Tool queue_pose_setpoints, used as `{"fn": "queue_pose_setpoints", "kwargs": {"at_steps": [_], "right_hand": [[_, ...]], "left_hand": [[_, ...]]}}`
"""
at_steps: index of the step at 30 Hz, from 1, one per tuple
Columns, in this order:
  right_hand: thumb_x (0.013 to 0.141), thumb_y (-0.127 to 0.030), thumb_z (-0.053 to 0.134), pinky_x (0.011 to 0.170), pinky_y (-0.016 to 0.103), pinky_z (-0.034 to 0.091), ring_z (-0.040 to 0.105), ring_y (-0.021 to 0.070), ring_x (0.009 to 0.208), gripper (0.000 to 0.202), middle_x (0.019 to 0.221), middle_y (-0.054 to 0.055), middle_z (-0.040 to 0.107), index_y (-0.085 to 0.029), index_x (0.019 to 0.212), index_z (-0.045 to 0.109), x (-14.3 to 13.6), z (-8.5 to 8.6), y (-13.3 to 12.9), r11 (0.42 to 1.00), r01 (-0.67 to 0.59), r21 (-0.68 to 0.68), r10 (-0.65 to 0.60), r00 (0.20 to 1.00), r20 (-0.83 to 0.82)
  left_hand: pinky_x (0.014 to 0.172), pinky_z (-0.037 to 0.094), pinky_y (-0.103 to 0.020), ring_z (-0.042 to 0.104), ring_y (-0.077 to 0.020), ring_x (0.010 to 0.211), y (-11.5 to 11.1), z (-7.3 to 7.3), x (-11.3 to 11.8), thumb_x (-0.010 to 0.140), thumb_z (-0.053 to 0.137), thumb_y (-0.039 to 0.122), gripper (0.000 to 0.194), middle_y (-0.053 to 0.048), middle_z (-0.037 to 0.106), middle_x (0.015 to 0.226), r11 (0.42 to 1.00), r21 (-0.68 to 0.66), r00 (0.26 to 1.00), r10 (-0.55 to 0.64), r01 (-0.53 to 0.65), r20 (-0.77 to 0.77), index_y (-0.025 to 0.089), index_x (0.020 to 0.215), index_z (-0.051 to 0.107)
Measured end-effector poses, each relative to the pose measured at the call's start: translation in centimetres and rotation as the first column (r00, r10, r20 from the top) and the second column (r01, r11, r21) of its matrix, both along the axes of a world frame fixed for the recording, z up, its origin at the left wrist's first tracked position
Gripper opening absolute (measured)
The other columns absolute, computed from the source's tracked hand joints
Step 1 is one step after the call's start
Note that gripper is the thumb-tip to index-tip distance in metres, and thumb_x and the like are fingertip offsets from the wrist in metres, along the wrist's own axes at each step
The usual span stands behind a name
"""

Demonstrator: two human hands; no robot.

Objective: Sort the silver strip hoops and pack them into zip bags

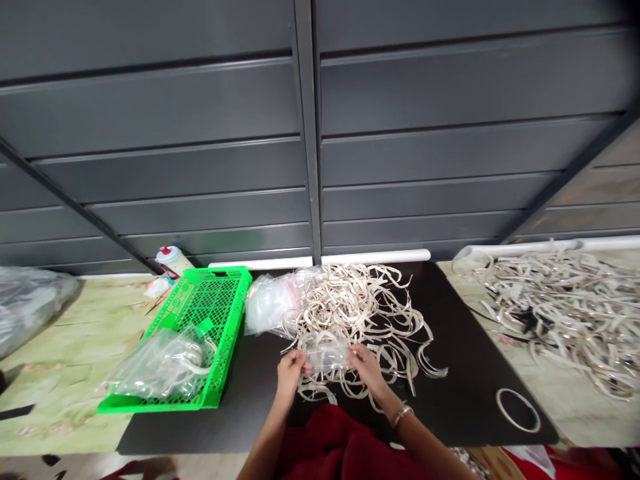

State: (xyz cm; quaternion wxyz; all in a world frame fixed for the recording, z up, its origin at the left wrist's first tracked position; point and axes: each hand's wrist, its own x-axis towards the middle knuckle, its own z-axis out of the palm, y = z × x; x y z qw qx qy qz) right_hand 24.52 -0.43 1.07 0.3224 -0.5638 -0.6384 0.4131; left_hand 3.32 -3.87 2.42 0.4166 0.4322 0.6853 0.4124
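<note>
Between my two hands is a clear plastic bag (327, 357), pinched at both ends. My left hand (292, 368) is closed on its left edge, and my right hand (364, 363) grips the right edge. Whether anything lies inside the bag I cannot tell. Just beyond and around it spreads a tangled heap of thin cream strips (345, 300), with loose curls reaching under my hands. To the left of the heap lies a stack of clear plastic bags (273, 303). All of this rests on a black mat (430, 417).
A green plastic crate (235, 320) on the left holds filled clear bags (160, 367). Behind it stands a bottle (174, 259). Another pile of strips (565, 300) covers the table at right. One pale ring (519, 392) lies near the mat's right edge. A grey panelled wall (200, 113) rises behind.
</note>
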Motion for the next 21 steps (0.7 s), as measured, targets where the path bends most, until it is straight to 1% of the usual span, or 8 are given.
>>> {"fn": "queue_pose_setpoints", "kwargs": {"at_steps": [3, 5, 7, 8, 10, 13, 18, 21], "right_hand": [[0.082, -0.037, 0.051, 0.087, 0.043, 0.042, 0.056, 0.0265, 0.096, 0.029, 0.100, 0.010, 0.064, -0.018, 0.103, 0.061, -0.1, 1.8, 0.0, 0.994, 0.024, 0.104, -0.031, 0.997, 0.071], [0.079, -0.031, 0.058, 0.096, 0.042, 0.034, 0.052, 0.0262, 0.106, 0.027, 0.109, 0.009, 0.063, -0.021, 0.104, 0.062, -0.8, 3.2, -0.1, 0.985, -0.077, 0.157, 0.058, 0.991, 0.122], [0.081, -0.027, 0.058, 0.098, 0.041, 0.031, 0.055, 0.0235, 0.103, 0.017, 0.104, 0.005, 0.066, -0.024, 0.096, 0.065, -2.0, 4.4, -0.3, 0.957, -0.232, 0.174, 0.191, 0.956, 0.225], [0.084, -0.026, 0.056, 0.098, 0.040, 0.030, 0.057, 0.0222, 0.099, 0.012, 0.098, 0.003, 0.068, -0.024, 0.090, 0.066, -2.6, 4.8, -0.3, 0.940, -0.296, 0.168, 0.243, 0.930, 0.277], [0.087, -0.023, 0.051, 0.096, 0.040, 0.030, 0.061, 0.0203, 0.088, 0.018, 0.084, 0.002, 0.070, -0.023, 0.078, 0.066, -3.5, 5.0, -0.3, 0.922, -0.359, 0.145, 0.294, 0.892, 0.342], [0.087, -0.022, 0.049, 0.092, 0.037, 0.033, 0.062, 0.0194, 0.077, 0.025, 0.073, 0.002, 0.070, -0.022, 0.067, 0.065, -3.2, 4.4, 0.2, 0.934, -0.332, 0.128, 0.274, 0.900, 0.338], [0.083, -0.028, 0.047, 0.068, 0.029, 0.041, 0.060, 0.0183, 0.063, 0.030, 0.063, 0.004, 0.067, -0.020, 0.059, 0.061, 0.9, 2.9, 1.7, 0.974, -0.208, 0.088, 0.174, 0.941, 0.290], [0.084, -0.036, 0.042, 0.061, 0.026, 0.043, 0.060, 0.0174, 0.062, 0.032, 0.065, 0.004, 0.066, -0.020, 0.065, 0.062, 3.0, 2.4, 1.9, 0.984, -0.161, 0.076, 0.141, 0.966, 0.215]], "left_hand": [[0.058, 0.047, -0.029, 0.063, -0.0201, 0.052, 0.0, 1.3, 0.4, 0.076, 0.051, 0.047, 0.034, -0.001, 0.066, 0.052, 0.996, 0.013, 0.995, -0.085, 0.086, -0.046, 0.017, 0.077, 0.066], [0.059, 0.046, -0.028, 0.062, -0.0188, 0.053, 0.0, 2.3, 0.9, 0.075, 0.053, 0.041, 0.027, -0.001, 0.067, 0.054, 0.989, 0.022, 0.987, -0.141, 0.143, -0.076, 0.018, 0.075, 0.068], [0.059, 0.045, -0.027, 0.060, -0.0176, 0.054, 0.1, 3.1, 1.5, 0.075, 0.054, 0.037, 0.023, 0.000, 0.067, 0.056, 0.980, 0.029, 0.977, -0.192, 0.195, -0.092, 0.020, 0.071, 0.068], [0.059, 0.044, -0.027, 0.060, -0.0171, 0.054, 0.2, 3.5, 1.7, 0.075, 0.054, 0.035, 0.021, 0.000, 0.067, 0.056, 0.976, 0.031, 0.972, -0.213, 0.217, -0.096, 0.020, 0.069, 0.068], [0.059, 0.043, -0.026, 0.059, -0.0165, 0.054, 0.1, 3.9, 2.0, 0.074, 0.054, 0.033, 0.020, 0.001, 0.067, 0.056, 0.970, 0.033, 0.967, -0.235, 0.240, -0.101, 0.020, 0.065, 0.067], [0.059, 0.043, -0.026, 0.057, -0.0164, 0.052, -0.1, 4.0, 1.7, 0.074, 0.054, 0.034, 0.024, 0.000, 0.066, 0.054, 0.976, 0.035, 0.973, -0.210, 0.214, -0.095, 0.020, 0.058, 0.064], [0.063, 0.046, -0.032, 0.062, -0.0215, 0.058, -0.1, 3.8, 0.6, 0.074, 0.054, 0.048, 0.033, -0.003, 0.068, 0.057, 0.994, 0.055, 0.995, -0.097, 0.096, 0.011, 0.019, 0.061, 0.062], [0.066, 0.048, -0.034, 0.064, -0.0228, 0.060, 0.1, 4.6, 0.9, 0.073, 0.055, 0.056, 0.039, -0.004, 0.068, 0.058, 0.997, 0.074, 0.991, -0.044, 0.034, 0.125, 0.018, 0.064, 0.060]]}}
